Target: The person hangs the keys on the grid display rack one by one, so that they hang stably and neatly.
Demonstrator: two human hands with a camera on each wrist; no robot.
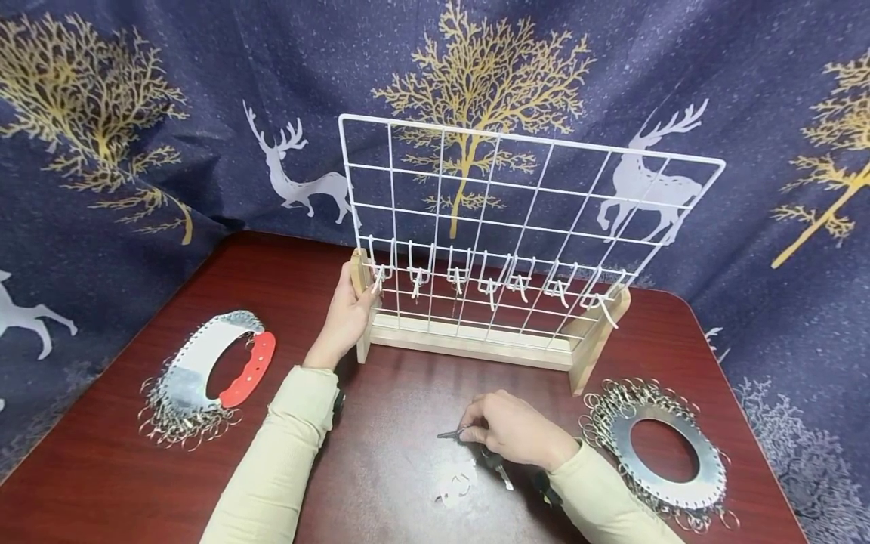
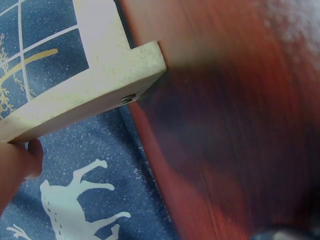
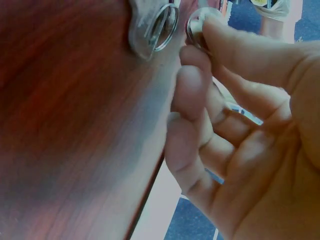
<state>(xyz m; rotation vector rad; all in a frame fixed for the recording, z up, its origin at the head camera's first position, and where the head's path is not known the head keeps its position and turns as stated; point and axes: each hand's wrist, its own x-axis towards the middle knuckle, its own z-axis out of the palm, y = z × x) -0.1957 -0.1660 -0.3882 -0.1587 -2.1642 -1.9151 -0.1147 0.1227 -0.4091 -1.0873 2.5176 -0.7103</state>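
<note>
A white wire grid rack with a row of white hooks stands on wooden supports. My left hand grips the rack's left wooden upright; its fingertips touch the wood's edge in the left wrist view. Low over the table in front of the rack, my right hand pinches a metal key ring between thumb and forefinger. A dark key shows at the fingertips. Another ring with a flat, shiny head lies close by in the right wrist view. Part of a key shows below the hand.
On the left lies a curved metal plate with a red handle and many small rings along its edge. A round metal plate fringed with rings lies at the right. A patterned blue cloth hangs behind the dark red table.
</note>
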